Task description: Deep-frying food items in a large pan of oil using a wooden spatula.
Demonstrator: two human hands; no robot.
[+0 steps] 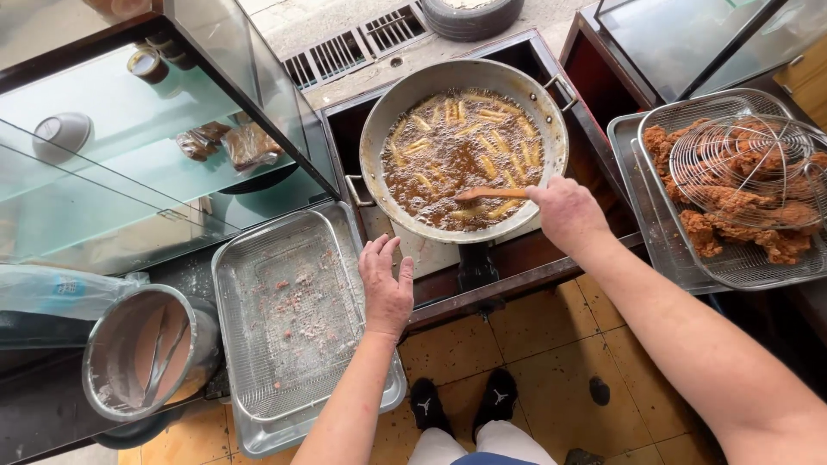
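Left hand: your left hand (387, 288) lies flat with fingers spread, holding nothing, resting on the right rim of the tray (258, 430), which carries a wire rack dusted with crumbs.
Beyond that tray: a metal pot (148, 355) with tongs inside sits well apart, left of your left hand.
Right hand: your right hand (567, 213) is closed, pinching the end of the wooden stick (491, 194), whose tip reaches left from your grip into the oil.
Pan: the pan (376, 146) sits just ahead of your grip, full of bubbling oil with the potato strips (482, 142) floating past the stick's tip.
Right of the grip: fried chicken (732, 211) is piled on a wire tray under a wire skimmer (749, 159).
Risk, splash: I judge a quick stir could flick hot oil onto your knuckles, which hang right over the pan's near rim.
Risk, tip: leaning on the tray edge could tilt it off the counter.
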